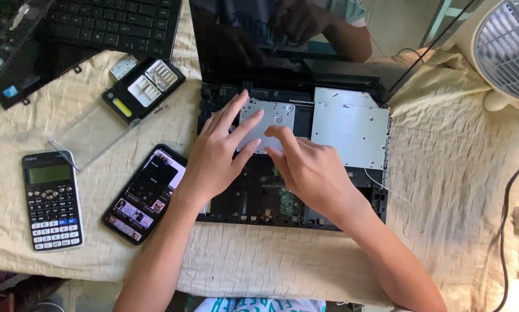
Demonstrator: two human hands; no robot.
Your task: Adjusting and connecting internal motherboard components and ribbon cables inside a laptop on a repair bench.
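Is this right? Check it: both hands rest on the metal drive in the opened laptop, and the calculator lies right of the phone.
One thing is wrong. In the head view the calculator lies left of the phone, not right. The rest holds: left hand and right hand rest on the metal drive in the opened laptop.

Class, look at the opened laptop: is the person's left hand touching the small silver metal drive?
Touching. The head view shows the left hand lying flat with its fingers spread across the small silver drive inside the opened laptop, no gap visible.
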